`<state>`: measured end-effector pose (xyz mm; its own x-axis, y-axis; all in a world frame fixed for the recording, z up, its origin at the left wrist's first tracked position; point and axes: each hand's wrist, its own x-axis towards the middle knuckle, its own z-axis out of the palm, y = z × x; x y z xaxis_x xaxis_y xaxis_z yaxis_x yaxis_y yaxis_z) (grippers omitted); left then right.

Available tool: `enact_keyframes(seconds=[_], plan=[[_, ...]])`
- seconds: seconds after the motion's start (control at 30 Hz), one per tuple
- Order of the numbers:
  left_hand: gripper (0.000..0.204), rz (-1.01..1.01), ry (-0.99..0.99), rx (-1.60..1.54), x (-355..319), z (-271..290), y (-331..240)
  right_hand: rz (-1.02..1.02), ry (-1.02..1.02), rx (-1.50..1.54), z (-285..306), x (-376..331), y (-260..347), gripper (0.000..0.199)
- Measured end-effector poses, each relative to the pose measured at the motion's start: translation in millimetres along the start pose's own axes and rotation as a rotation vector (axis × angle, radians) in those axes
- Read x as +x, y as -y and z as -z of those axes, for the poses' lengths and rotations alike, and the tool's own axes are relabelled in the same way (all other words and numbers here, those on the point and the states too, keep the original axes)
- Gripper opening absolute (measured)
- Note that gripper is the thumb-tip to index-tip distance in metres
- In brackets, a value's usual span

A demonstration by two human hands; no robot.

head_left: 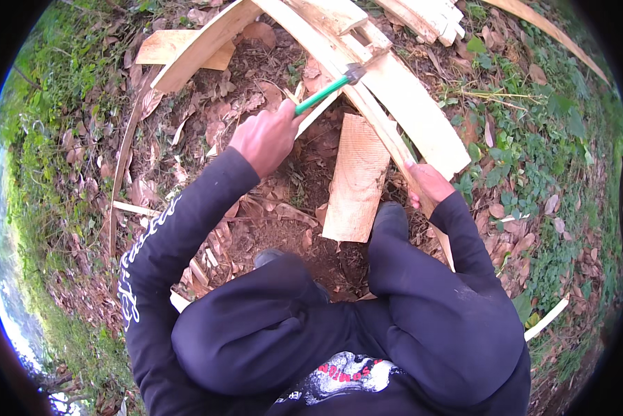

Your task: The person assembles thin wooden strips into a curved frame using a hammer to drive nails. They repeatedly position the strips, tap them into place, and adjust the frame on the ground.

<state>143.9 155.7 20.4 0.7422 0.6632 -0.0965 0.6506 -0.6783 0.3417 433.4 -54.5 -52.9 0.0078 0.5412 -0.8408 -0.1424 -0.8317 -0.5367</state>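
Observation:
My left hand (268, 139) is closed around the green handle of a hammer (323, 94). Its dark metal head reaches the long wooden strip (375, 114), close to a small wooden block (372, 52). Lower down the same strip, my right hand (431, 186) grips it, with the end of the strip running on past my right knee. A wide pale plank (422, 128) lies just right of the strip. Between my hands, a short rough-sawn board (356, 179) rests on the ground, its lower end beside my right boot (390, 220).
More boards (204, 48) cross each other at the far left, and stacked pieces (426, 17) lie at the far right. A thin curved wood strip (122, 166) runs along the left. Dry leaves and soil cover the ground, with green plants (513, 159) at the right.

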Motion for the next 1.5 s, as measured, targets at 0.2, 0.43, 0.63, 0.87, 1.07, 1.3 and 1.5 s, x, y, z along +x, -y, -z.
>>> enact_keyframes(seconds=[0.2, 0.43, 0.63, 0.87, 1.07, 1.3, 1.5], plan=[[0.024, 0.054, -0.143, -0.370, -8, 11, -11, 0.062, 0.026, -0.053, 6, 10, -9, 0.053], [0.031, 0.034, -0.036, -0.075, -4, -24, 17, 0.106, 0.043, -0.078, 4, 4, -23, 0.050], [0.031, 0.078, 0.002, -0.203, -4, -21, 21, 0.301, -0.414, -0.765, 2, -37, -73, 0.063], [0.045, 0.165, 0.047, -0.186, -8, 10, 4, 0.387, -0.554, -0.966, 18, -34, -57, 0.053], [0.051, 0.256, -0.014, -0.250, -30, -9, 25, 0.399, -0.487, -0.874, 30, -30, -48, 0.049], [0.046, 0.176, 0.098, -0.256, -34, -16, 30, 0.389, -0.540, -0.917, 37, -36, -38, 0.052], [0.044, 0.159, 0.082, -0.231, -32, -42, 41, 0.405, -0.552, -0.954, 56, -27, -50, 0.057]])
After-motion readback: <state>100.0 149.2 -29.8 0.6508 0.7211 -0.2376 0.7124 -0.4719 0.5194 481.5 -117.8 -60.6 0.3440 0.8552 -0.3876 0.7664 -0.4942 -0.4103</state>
